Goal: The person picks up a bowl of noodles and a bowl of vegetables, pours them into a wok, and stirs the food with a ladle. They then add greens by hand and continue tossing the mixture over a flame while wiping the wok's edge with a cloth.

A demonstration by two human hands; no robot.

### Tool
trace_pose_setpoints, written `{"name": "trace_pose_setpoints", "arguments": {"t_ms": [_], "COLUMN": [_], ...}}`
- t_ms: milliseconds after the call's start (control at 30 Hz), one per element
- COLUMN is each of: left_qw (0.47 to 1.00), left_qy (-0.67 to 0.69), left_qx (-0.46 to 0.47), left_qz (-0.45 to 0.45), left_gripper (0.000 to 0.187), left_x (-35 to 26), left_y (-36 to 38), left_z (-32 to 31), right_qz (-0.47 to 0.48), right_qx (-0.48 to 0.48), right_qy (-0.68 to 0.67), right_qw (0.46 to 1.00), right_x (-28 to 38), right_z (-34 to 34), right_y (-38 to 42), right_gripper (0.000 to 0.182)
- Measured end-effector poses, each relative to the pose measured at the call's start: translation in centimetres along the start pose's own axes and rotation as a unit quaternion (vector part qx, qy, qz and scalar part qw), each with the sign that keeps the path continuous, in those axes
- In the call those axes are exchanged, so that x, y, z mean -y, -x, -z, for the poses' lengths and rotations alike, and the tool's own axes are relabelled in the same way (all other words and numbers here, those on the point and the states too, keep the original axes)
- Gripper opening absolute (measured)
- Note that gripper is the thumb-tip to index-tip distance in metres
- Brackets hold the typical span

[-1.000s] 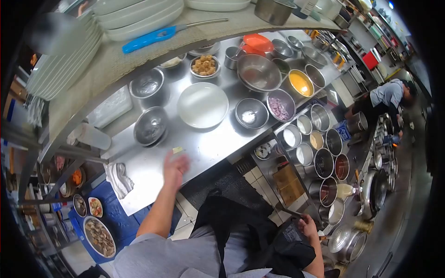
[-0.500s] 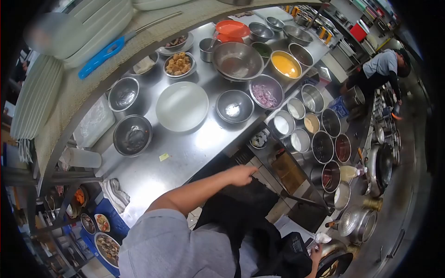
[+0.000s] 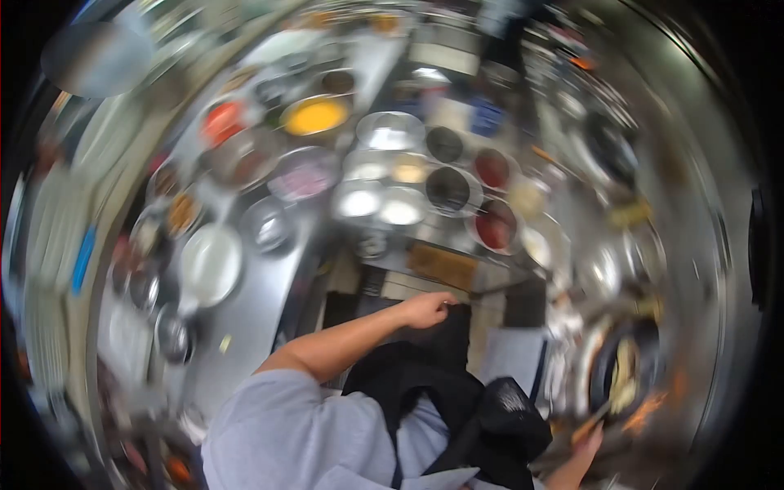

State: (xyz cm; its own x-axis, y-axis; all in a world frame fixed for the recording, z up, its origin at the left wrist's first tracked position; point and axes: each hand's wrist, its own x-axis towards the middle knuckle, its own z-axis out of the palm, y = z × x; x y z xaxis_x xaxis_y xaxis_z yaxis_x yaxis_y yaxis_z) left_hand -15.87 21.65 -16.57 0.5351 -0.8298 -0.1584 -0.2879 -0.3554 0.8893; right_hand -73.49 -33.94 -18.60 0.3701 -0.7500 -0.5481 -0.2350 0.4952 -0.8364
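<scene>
- The wooden handle (image 3: 585,429) is lying at the lower right of the frame, sloping from lower left to upper right; its long axis is pointing its far end at the dark wok (image 3: 651,357). Blur is hiding whether it belongs to the wok or to a separate utensil.
- The right hand (image 3: 589,445) is wrapping its grip around this handle, seemingly clamped on it.
- The handle is probably feeling stiff, dry and light, though any attached wok would be adding real weight; the wood is looking like the sensible hold, clear of the metal and of the orange flame (image 3: 645,412) just beside the wok.
- Inside the wok, a pale yellow mass (image 3: 625,376) is stretching nearly up and down the frame, likely soft and slippery.
- The left hand (image 3: 427,310) is hovering near the middle of the frame, fingers curling, nothing visibly held; I cannot tell whether its fingertips are meeting. A brown board (image 3: 442,265) is lying just above it in the frame.
- The steel worktop (image 3: 265,314) is running along the left.
</scene>
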Motion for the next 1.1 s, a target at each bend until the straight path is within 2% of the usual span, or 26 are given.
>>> {"name": "trace_pose_setpoints", "arguments": {"t_ms": [33, 67, 100, 133, 167, 200, 233, 267, 300, 400, 433, 467, 500, 533, 567, 600, 633, 667, 733, 767, 833, 867, 967, 1000, 1067, 1100], "left_qw": [0.999, 0.994, 0.987, 0.978, 0.964, 0.948, 0.916, 0.913, 0.916, 0.921, 0.916, 0.906, 0.908, 0.885, 0.89, 0.863, 0.856, 0.855, 0.825, 0.784, 0.787, 0.788, 0.799, 0.798, 0.793, 0.797], "left_qy": [-0.01, -0.019, -0.016, -0.014, -0.037, -0.065, -0.094, -0.03, 0.038, 0.043, 0.002, -0.104, -0.098, -0.03, -0.011, -0.012, -0.008, -0.008, -0.244, -0.345, -0.312, -0.282, -0.282, -0.281, -0.278, -0.257], "left_qx": [0.041, 0.097, 0.158, 0.203, 0.256, 0.304, 0.379, 0.399, 0.396, 0.38, 0.381, 0.362, 0.344, 0.29, 0.286, 0.218, 0.18, 0.178, 0.202, 0.235, 0.219, 0.201, 0.244, 0.251, 0.252, 0.216], "left_qz": [-0.035, -0.041, -0.027, -0.042, -0.054, -0.061, -0.097, -0.082, -0.052, -0.067, -0.123, -0.195, -0.22, -0.364, -0.356, -0.456, -0.484, -0.488, -0.469, -0.46, -0.486, -0.509, -0.472, -0.471, -0.48, -0.501], "left_gripper": [0.041, 0.041, 0.042, 0.043, 0.044, 0.045, 0.045, 0.044, 0.044, 0.039, 0.035, 0.034, 0.032, 0.029, 0.024, 0.023, 0.016, 0.016, 0.02, 0.032, 0.031, 0.031, 0.035, 0.035, 0.032, 0.031], "left_x": [-0.9, -1.9, -3.9, -4.8, -5.6, -6.6, -7.5, -8.1, -9.1, -14.5, -17.3, -20.8, -25.9, -28.6, -32.1, -34.0, -35.7, -36.1, -34.2, -32.9, -33.6, -34.2, -35.2, -35.0, -35.2, -34.3], "left_y": [-1.5, -2.9, -3.9, -5.1, -6.2, -7.5, -8.5, -9.7, -11.5, -15.6, -17.6, -19.5, -20.5, -22.5, -24.2, -26.3, -28.4, -30.9, -35.2, -36.0, -34.0, -32.5, -29.1, -29.1, -30.2, -31.3], "left_z": [-2.4, -4.6, -6.5, -9.0, -11.0, -13.5, -16.4, -18.3, -19.6, -24.2, -26.6, -28.6, -30.6, -33.5, -35.7, -38.3, -40.5, -42.4, -46.2, -47.2, -45.6, -44.1, -40.3, -40.5, -41.6, -42.8], "right_qz": [-0.025, 0.027, 0.032, 0.048, 0.07, 0.202, 0.125, 0.084, 0.077, 0.101, 0.061, 0.021, 0.003, 0.004, 0.068, 0.132, 0.095, 0.06, -0.102, -0.104, 0.065, 0.065, -0.056, -0.062, -0.053, -0.055], "right_qx": [-0.161, -0.092, -0.162, -0.056, -0.135, -0.265, -0.254, -0.231, -0.261, -0.268, -0.292, -0.311, -0.297, -0.294, -0.256, -0.217, -0.206, -0.195, -0.169, -0.17, -0.12, -0.127, -0.05, -0.05, -0.102, -0.108], "right_qy": [-0.1, -0.134, -0.087, -0.064, 0.187, 0.342, 0.35, 0.185, 0.156, 0.22, 0.273, 0.328, 0.33, 0.33, 0.355, 0.377, 0.355, 0.333, 0.359, 0.358, 0.354, 0.351, 0.429, 0.426, 0.485, 0.484], "right_qw": [0.982, 0.986, 0.982, 0.995, 0.971, 0.879, 0.893, 0.951, 0.95, 0.932, 0.914, 0.892, 0.896, 0.897, 0.897, 0.891, 0.907, 0.92, 0.912, 0.912, 0.925, 0.925, 0.9, 0.901, 0.867, 0.867], "right_x": [1.3, 4.2, 5.9, 2.7, 2.7, -0.8, 2.7, 6.6, 5.9, 6.2, 7.1, 7.5, 7.5, 6.5, 4.9, 3.6, 3.7, 5.2, 7.4, 7.3, 6.9, 7.4, 10.5, 10.7, 10.0, 10.0], "right_z": [-6.1, -13.2, -16.8, -10.3, -9.0, -6.0, -7.7, -9.8, -7.6, -5.5, -5.7, -6.2, -6.2, -5.2, -3.7, -3.0, -3.7, -4.7, -5.8, -6.0, -5.4, -5.7, -7.3, -7.7, -8.1, -8.6], "right_y": [1.7, 5.5, 6.5, 0.6, -1.0, -3.8, 0.9, 5.8, 7.5, 9.6, 10.4, 11.0, 11.2, 11.5, 12.1, 12.5, 14.7, 17.5, 20.6, 21.9, 24.4, 24.9, 26.3, 25.4, 22.4, 20.6], "right_gripper": [0.056, 0.051, 0.055, 0.062, 0.067, 0.07, 0.072, 0.078, 0.078, 0.077, 0.076, 0.076, 0.081, 0.081, 0.08, 0.079, 0.078, 0.077, 0.076, 0.076, 0.079, 0.079, 0.084, 0.084, 0.086, 0.086]}}
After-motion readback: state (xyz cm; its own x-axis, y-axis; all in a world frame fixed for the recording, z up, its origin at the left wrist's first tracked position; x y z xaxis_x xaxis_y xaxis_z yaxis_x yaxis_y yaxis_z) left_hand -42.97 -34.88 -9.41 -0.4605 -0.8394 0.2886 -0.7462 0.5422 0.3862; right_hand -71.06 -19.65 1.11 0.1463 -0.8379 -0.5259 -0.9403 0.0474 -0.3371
